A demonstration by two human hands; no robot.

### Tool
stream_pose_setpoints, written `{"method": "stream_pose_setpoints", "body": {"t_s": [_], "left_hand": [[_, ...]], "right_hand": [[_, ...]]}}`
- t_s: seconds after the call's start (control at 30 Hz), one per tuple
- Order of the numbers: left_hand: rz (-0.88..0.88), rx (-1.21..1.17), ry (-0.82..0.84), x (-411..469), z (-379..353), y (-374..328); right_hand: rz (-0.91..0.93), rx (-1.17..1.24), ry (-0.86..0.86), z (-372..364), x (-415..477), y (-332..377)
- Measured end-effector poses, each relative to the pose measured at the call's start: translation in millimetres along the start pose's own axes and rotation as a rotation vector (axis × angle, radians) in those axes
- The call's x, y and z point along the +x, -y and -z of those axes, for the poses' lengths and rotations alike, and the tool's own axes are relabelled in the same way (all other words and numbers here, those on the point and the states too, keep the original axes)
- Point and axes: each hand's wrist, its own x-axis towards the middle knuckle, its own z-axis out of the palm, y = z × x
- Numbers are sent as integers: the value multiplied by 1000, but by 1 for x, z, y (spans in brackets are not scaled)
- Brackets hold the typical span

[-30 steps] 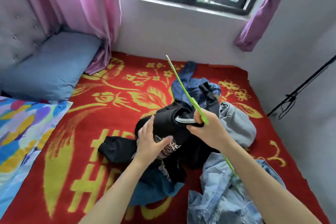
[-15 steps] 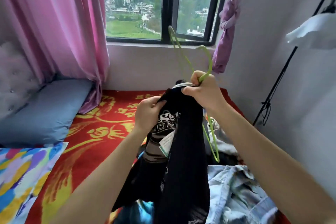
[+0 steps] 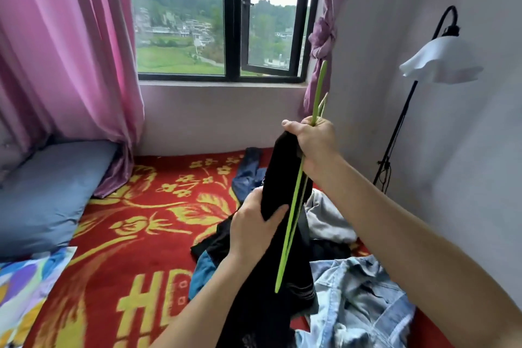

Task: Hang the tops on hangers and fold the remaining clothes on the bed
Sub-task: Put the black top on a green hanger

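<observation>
A black top (image 3: 278, 175) hangs lifted over the bed. My right hand (image 3: 315, 140) grips its upper end together with a thin green hanger (image 3: 295, 215), which runs edge-on from above my fist down past the cloth. Lower down, my left hand (image 3: 254, 226) grips the black fabric about its middle. More clothes lie on the red and yellow bedspread (image 3: 135, 237): a light denim piece (image 3: 364, 299) at the front right, a grey garment (image 3: 327, 217), dark blue jeans (image 3: 247, 175) and a teal piece (image 3: 202, 271).
A blue-grey pillow (image 3: 48, 192) lies at the left under pink curtains (image 3: 65, 65). A colourful cloth (image 3: 25, 288) covers the near left corner. A black floor lamp with a white shade (image 3: 439, 61) stands against the right wall. The window (image 3: 226, 25) is straight ahead.
The black top has come up off the bed. My left hand slid from the collar down to the middle of the cloth. The hanger turned edge-on, and my view rose toward the window.
</observation>
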Motion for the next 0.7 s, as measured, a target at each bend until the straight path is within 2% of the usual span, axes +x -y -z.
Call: {"method": "stream_pose_setpoints", "body": {"t_s": [0.07, 0.2, 0.37, 0.47, 0.53, 0.6, 0.7], "left_hand": [[48, -50, -49, 1, 7, 10], [30, -278, 29, 16, 56, 1], [-30, -416, 76, 54, 110, -30], [17, -544, 93, 56, 117, -19], [64, -600, 114, 48, 116, -3], [102, -622, 128, 38, 114, 14], [152, -673, 166, 26, 115, 33]], "right_hand": [[-26, -5, -27, 1, -5, -13], [25, -57, -75, 16, 2, -12], [225, -379, 42, 21, 5, 8], [323, -566, 112, 25, 2, -2], [332, -602, 159, 29, 1, -19], [312, -621, 276, 31, -2, -41], [201, -713, 564, 35, -9, -79]]}}
